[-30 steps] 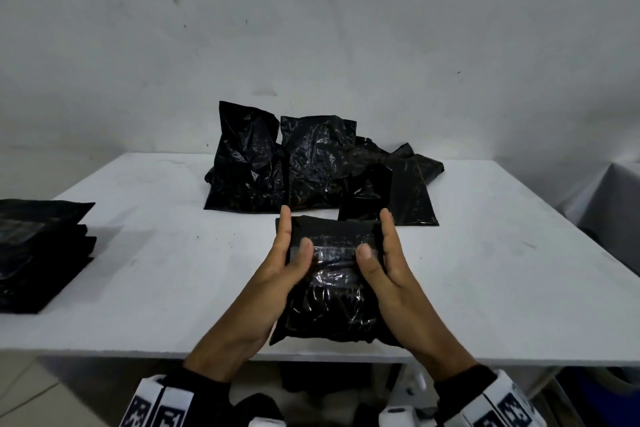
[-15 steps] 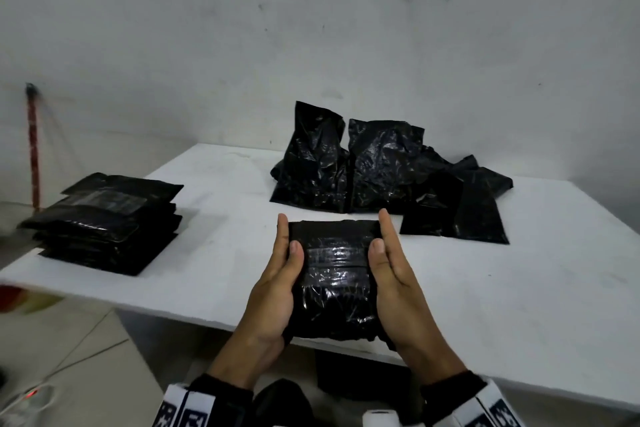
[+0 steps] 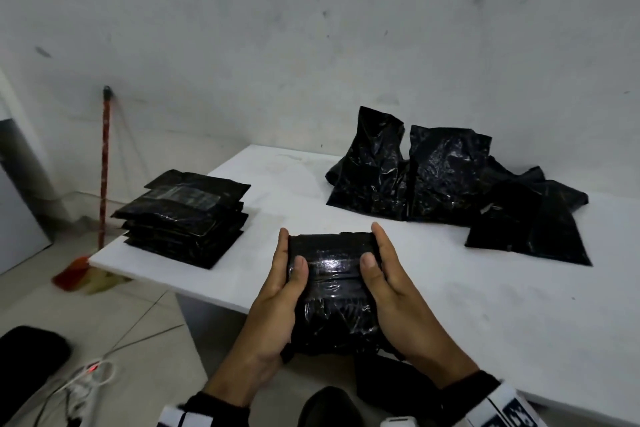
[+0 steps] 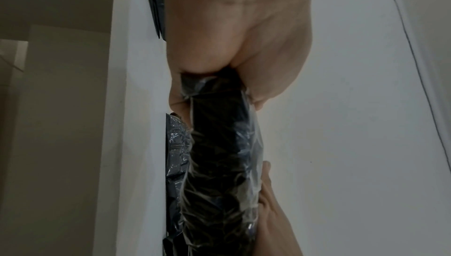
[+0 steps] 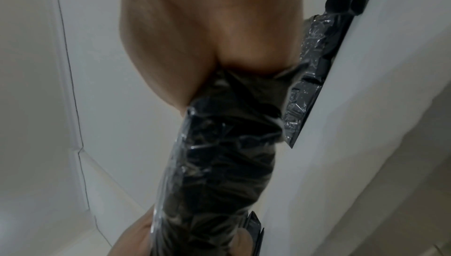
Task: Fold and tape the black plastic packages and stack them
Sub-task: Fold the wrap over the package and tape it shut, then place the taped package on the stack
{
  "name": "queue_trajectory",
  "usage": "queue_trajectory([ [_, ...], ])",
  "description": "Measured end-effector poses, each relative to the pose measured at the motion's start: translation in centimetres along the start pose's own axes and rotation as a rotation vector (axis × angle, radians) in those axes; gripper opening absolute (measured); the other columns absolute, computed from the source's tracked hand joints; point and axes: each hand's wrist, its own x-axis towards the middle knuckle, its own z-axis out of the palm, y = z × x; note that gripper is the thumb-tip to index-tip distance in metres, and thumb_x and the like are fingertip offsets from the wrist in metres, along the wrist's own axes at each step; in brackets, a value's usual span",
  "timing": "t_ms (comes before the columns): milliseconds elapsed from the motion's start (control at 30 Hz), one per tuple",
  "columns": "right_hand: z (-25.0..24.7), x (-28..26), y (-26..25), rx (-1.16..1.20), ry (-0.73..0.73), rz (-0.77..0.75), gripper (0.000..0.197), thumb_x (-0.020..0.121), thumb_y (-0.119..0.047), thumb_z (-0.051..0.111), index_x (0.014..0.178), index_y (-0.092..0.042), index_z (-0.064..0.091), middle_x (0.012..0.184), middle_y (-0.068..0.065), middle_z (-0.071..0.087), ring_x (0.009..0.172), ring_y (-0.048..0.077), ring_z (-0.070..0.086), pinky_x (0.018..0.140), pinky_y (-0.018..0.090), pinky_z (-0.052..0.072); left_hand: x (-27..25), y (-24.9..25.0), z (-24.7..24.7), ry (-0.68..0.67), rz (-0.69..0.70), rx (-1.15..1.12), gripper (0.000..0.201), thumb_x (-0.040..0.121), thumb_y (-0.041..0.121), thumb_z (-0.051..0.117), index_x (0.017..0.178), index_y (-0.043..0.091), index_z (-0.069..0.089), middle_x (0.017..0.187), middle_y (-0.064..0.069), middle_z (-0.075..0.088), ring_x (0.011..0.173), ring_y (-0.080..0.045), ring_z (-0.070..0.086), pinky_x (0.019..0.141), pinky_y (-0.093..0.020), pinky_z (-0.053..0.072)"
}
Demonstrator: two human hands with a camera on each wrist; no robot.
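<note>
I hold a folded, taped black package (image 3: 332,291) between both hands above the table's near edge. My left hand (image 3: 282,288) grips its left side, thumb on top over the clear tape band. My right hand (image 3: 384,284) grips its right side the same way. In the left wrist view the package (image 4: 219,163) runs edge-on from the palm; the right wrist view shows the package (image 5: 219,163) likewise. A stack of taped packages (image 3: 183,215) lies at the table's left corner. Several unfolded black bags (image 3: 446,180) are heaped at the back right.
The white table (image 3: 519,322) stands against a pale wall. A red broom (image 3: 104,163) leans on the wall at left. On the tiled floor lie a power strip with a red light (image 3: 90,369) and a dark object (image 3: 31,354).
The package has left the table top and moved left toward the stack, still held in both hands. My head has turned left, bringing the stack, broom and floor into view.
</note>
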Motion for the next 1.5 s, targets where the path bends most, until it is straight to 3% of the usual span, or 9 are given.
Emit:
queue_trajectory([
  [167, 1.2, 0.9, -0.3, 0.057, 0.009, 0.035, 0.067, 0.091, -0.061, 0.036, 0.152, -0.054, 0.009, 0.162, -0.023, 0.021, 0.146, -0.005, 0.022, 0.12, 0.02, 0.022, 0.7, 0.3, -1.2, 0.033, 0.016, -0.009, 0.053, 0.097, 0.046, 0.052, 0.143, 0.064, 0.035, 0.134, 0.022, 0.058, 0.112, 0.001, 0.062, 0.081, -0.021, 0.057],
  [333, 1.5, 2.1, -0.3, -0.091, -0.064, 0.028, 0.088, 0.082, -0.075, 0.042, 0.153, -0.054, -0.005, 0.158, -0.028, 0.013, 0.145, 0.0, 0.028, 0.122, 0.031, 0.025, 2.4, 1.3, -3.1, 0.037, 0.034, 0.14, 0.055, 0.096, 0.052, 0.048, 0.143, 0.067, 0.024, 0.14, 0.017, 0.047, 0.111, 0.002, 0.055, 0.088, -0.022, 0.05],
  [533, 2.4, 3.3, -0.1, -0.064, -0.097, 0.107, 0.076, 0.074, -0.067, 0.058, 0.143, -0.055, 0.03, 0.126, -0.018, 0.059, 0.122, 0.009, 0.059, 0.106, 0.039, 0.05, 4.5, 2.9, -6.2, -0.001, -0.024, 0.42, 0.077, 0.084, 0.074, 0.04, 0.152, 0.061, 0.008, 0.164, 0.012, 0.027, 0.148, -0.015, 0.033, 0.122, -0.043, 0.03],
  [633, 3.7, 5.1, 0.7, 0.017, -0.031, 0.146, 0.049, 0.086, -0.057, 0.061, 0.131, -0.055, 0.041, 0.125, -0.014, 0.062, 0.115, 0.012, 0.063, 0.103, 0.039, 0.052, 4.8, 3.6, -7.9, 0.077, 0.038, 0.673, 0.071, 0.094, 0.068, 0.042, 0.157, 0.046, 0.019, 0.161, 0.005, 0.036, 0.145, -0.019, 0.038, 0.12, -0.042, 0.031],
  [733, 5.4, 7.3, 1.7, -0.014, 0.025, 0.17, 0.062, 0.095, -0.047, 0.061, 0.149, -0.037, 0.032, 0.132, -0.005, 0.061, 0.117, 0.016, 0.062, 0.106, 0.041, 0.05, 4.1, 3.5, -8.9, 0.145, 0.248, 0.892, 0.057, 0.101, 0.048, 0.051, 0.153, 0.029, 0.039, 0.156, 0.002, 0.04, 0.141, -0.019, 0.041, 0.116, -0.034, 0.034],
  [967, 8.7, 10.5, 2.4, -0.077, 0.07, 0.182, 0.044, 0.1, -0.041, 0.056, 0.138, -0.031, 0.036, 0.128, 0.001, 0.062, 0.112, 0.021, 0.062, 0.099, 0.043, 0.053, 5.2, 0.5, -9.0, -0.17, 0.243, 1.347, 0.066, 0.102, 0.051, 0.05, 0.159, 0.04, 0.02, 0.169, 0.007, 0.014, 0.152, -0.019, 0.012, 0.118, -0.038, 0.029],
  [1100, 8.6, 11.5, 2.6, -0.221, 0.068, 0.142, 0.062, 0.094, -0.048, 0.056, 0.148, -0.03, 0.03, 0.144, 0.007, 0.048, 0.123, 0.024, 0.055, 0.103, 0.041, 0.05, 6.8, 0.1, -8.7, -0.16, 0.244, 1.418, 0.063, 0.105, 0.045, 0.045, 0.16, 0.038, 0.017, 0.17, 0.004, 0.012, 0.153, -0.022, 0.011, 0.119, -0.039, 0.03],
  [1300, 7.6, 11.7, 1.9, -0.894, -0.071, 0.04, 0.073, 0.096, -0.049, 0.051, 0.157, -0.037, 0.012, 0.166, 0.011, -0.014, 0.149, 0.04, 0.008, 0.117, 0.052, 0.027, 10.6, 0.7, -7.8, -0.238, 0.163, 1.431, 0.063, 0.108, 0.031, 0.044, 0.161, 0.038, 0.011, 0.171, 0.002, 0.004, 0.157, -0.025, 0.005, 0.123, -0.048, 0.025],
  [1500, 7.1, 15.5, 3.2, -0.948, -0.271, -0.011, 0.066, 0.104, -0.044, 0.042, 0.159, -0.039, 0.007, 0.168, 0.011, -0.007, 0.154, 0.035, -0.003, 0.123, 0.049, 0.02, 14.0, 1.8, -7.7, -0.316, 0.076, 1.429, 0.069, 0.107, 0.028, 0.047, 0.162, 0.036, 0.005, 0.171, 0.001, -0.004, 0.158, -0.025, 0.0, 0.125, -0.045, 0.021],
])
